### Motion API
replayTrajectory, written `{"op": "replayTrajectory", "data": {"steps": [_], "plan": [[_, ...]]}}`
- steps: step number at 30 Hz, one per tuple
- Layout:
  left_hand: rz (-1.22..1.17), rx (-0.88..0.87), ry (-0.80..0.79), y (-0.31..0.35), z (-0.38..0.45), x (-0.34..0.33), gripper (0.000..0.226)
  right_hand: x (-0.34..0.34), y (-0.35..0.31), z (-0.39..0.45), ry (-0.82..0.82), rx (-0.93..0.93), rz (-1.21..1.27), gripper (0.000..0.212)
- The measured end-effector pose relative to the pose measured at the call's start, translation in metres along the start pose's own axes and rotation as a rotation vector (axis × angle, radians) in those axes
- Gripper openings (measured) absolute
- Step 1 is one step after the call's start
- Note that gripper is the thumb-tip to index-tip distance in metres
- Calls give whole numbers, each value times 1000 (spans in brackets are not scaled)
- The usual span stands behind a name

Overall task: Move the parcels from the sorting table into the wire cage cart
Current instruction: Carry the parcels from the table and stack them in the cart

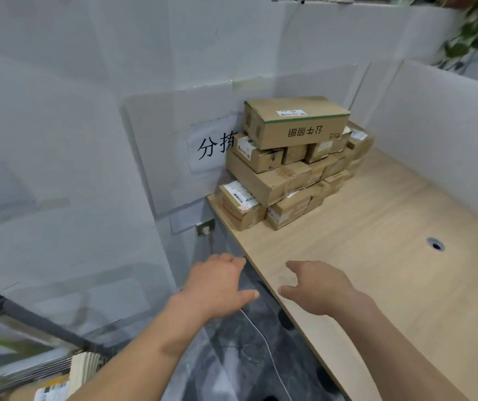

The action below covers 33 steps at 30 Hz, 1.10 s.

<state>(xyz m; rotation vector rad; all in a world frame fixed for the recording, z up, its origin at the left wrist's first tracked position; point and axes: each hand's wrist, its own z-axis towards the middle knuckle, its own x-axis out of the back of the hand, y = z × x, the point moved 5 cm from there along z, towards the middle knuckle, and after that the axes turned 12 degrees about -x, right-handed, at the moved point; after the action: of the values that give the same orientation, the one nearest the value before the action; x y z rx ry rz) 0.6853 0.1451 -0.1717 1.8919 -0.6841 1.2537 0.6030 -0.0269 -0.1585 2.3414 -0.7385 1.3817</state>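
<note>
- Two bare hands in view, both holding nothing, both well short of the boxes.
- Left hand (217, 285): palm down, fingers loosely curled, thumb out to the right; hangs over the floor just off the table's left edge.
- Right hand (316, 287): over the near left part of the table (391, 285), fingers relaxed and pointing left, thumb spread.
- Stack of boxes (290, 172): cardboard parcels piled at the table's far left corner, against the grey wall panels.
- Top box (295, 121): long carton with a green edge stripe and a white label, print upside down, lying flat on the pile.
- Bottom-left box (240, 205): sits at the table edge, white shipping label on top.
- Cart (29, 322): metal frame at lower left, blurred; cardboard with a label shows inside near the bottom edge.
- Paper sign (211, 146) on the wall, partly hidden behind the pile.
- Wall socket (205, 228) below the table corner; white cable (264, 340) runs across the dark floor.
- Cable hole (435, 245) in the tabletop, right side.
</note>
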Motion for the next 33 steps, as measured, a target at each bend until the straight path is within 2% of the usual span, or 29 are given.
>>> {"op": "replayTrajectory", "data": {"steps": [8,18,29,33], "plan": [[37,7,-46,27,71,15,74,20,55,46,50,-26,23,56],[63,62,-15,55,125,42,75,45,105,90,77,2,49,57],[73,54,71,42,176,112,68,116,109,133,185,-13,88,57],[84,26,129,26,194,150,77,161,102,148,255,-30,105,56]]}}
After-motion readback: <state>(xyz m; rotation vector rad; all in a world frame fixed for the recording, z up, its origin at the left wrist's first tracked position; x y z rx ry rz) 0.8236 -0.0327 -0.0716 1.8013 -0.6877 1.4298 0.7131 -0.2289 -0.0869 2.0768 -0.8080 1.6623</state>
